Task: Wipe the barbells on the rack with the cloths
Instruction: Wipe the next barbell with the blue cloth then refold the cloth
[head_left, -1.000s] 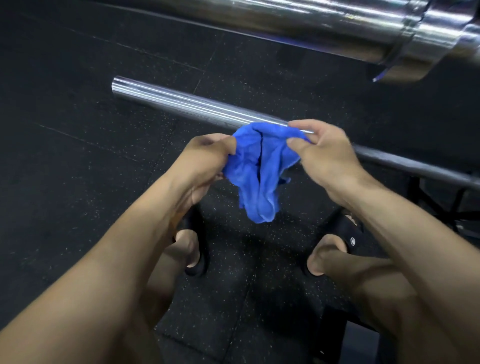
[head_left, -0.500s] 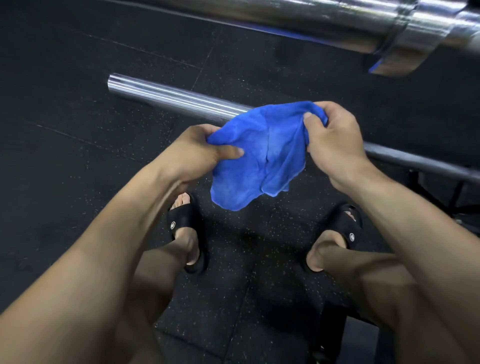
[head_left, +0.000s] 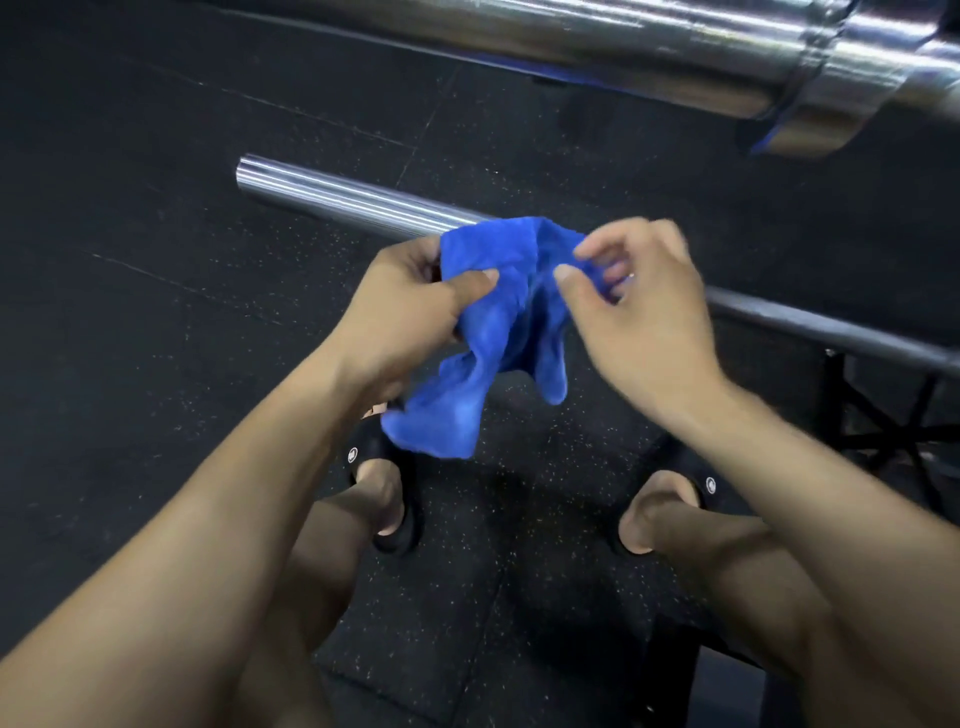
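Blue microfibre cloth (head_left: 498, 332), bunched and hanging between both hands, above the two black slides (head_left: 387, 499) planted on the speckled rubber floor (head_left: 156, 338). Left grip (head_left: 410, 306) curled round the cloth's left edge, thumb pressed flat across the front fold, carrying most of the weight, so the loose tail droops below and toward that side. Right grip (head_left: 631, 306) half-open, thumb and forefinger apart and just touching the cloth's upper right fold; slightly blurred, so impossible to say whether anything is truly pinched. Probably mid-regrip, refolding for a fresh face before wiping. Just beyond both grips, partly hidden behind the cloth, the lower barbell (head_left: 363, 202): chrome sleeve jutting out past the left grip, darker shaft running off beyond the right grip toward the black rack frame (head_left: 883, 415). Cloth apparently not yet on this bar. Farther up and away, a second barbell (head_left: 623, 47), thick chrome sleeve and collar, blurred by closeness to the camera
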